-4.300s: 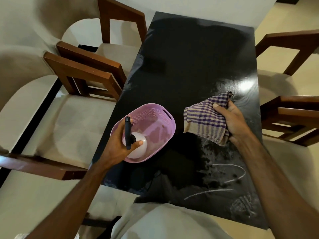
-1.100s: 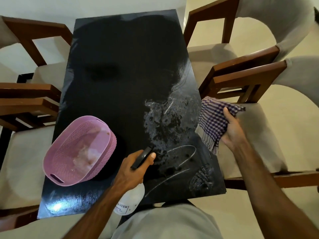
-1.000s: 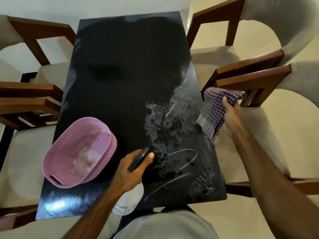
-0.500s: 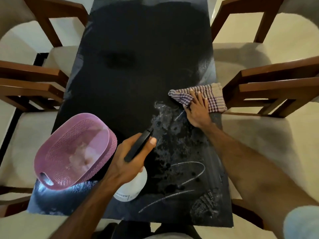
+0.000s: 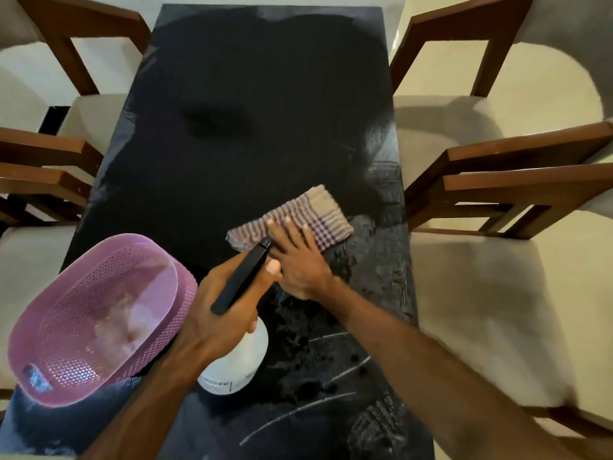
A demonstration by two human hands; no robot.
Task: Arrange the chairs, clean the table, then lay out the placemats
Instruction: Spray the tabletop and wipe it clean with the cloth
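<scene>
Cloth [image 5: 305, 215], checked, lies flat on black surface [image 5: 252, 104] near right edge, mid-length. Right hand [image 5: 297, 257] w/ fingers spread, palm pressing it down; no pinch. Left hand [image 5: 225, 303] wrapped round spray bottle [image 5: 237, 363], thumb by black trigger head. Pink basket [image 5: 96, 320] at near-left. Cloth looks soft, limp, prob. damp, so it'll bunch; best pushed w/ flat palm over its middle. Wet streaks near right side, wiping likely unfinished.

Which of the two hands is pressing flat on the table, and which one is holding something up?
The right hand lies flat, fingers spread on the checked cloth on the black table. The left hand is wrapped round the spray bottle.
</scene>
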